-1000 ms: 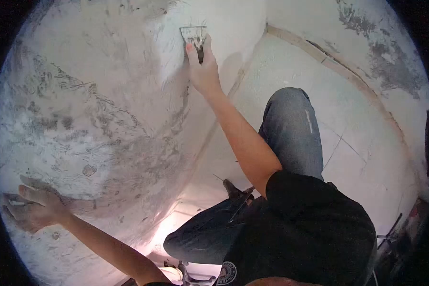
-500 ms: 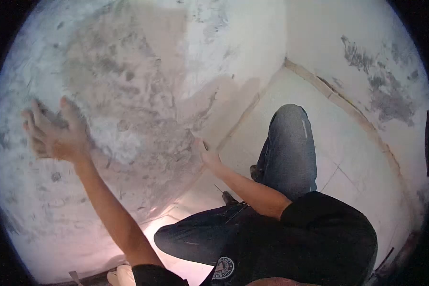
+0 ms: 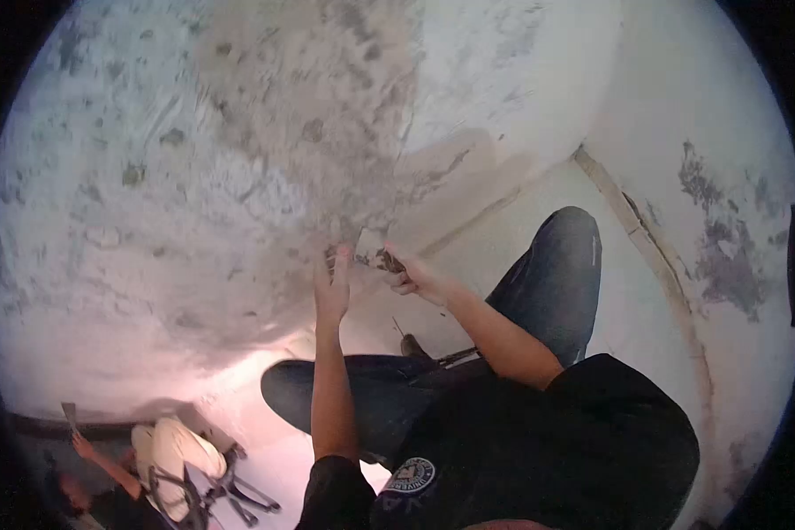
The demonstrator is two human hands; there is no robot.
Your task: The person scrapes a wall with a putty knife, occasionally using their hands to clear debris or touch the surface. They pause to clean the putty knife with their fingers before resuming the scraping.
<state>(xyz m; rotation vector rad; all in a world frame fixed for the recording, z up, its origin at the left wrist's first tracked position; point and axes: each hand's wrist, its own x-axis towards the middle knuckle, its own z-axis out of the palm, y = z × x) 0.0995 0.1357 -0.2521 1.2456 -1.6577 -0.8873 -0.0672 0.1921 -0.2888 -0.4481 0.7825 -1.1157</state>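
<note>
My right hand (image 3: pixel 415 279) is closed around a putty knife (image 3: pixel 373 242), its pale, broad blade pointing up and left, close to the patchy plastered wall (image 3: pixel 265 185). Just left of the blade, my left hand (image 3: pixel 331 284) is upright with its fingers stretched upward and the thumb side toward the knife. Both hands are low on the wall, near where it meets the floor. Grey smears and dark pits mark the wall above them.
My bent knees (image 3: pixel 552 265) are close below the hands on the pale floor. To the right, a tan strip (image 3: pixel 658 247) edges another stained wall. At lower left, a person (image 3: pixel 119 503) holds up a scraper (image 3: pixel 69 412) near a black wheeled chair base (image 3: pixel 238 495).
My left hand has come off the wall at far left and moved right, beside the putty knife. The view has shifted left and down, bringing the other person into sight.
</note>
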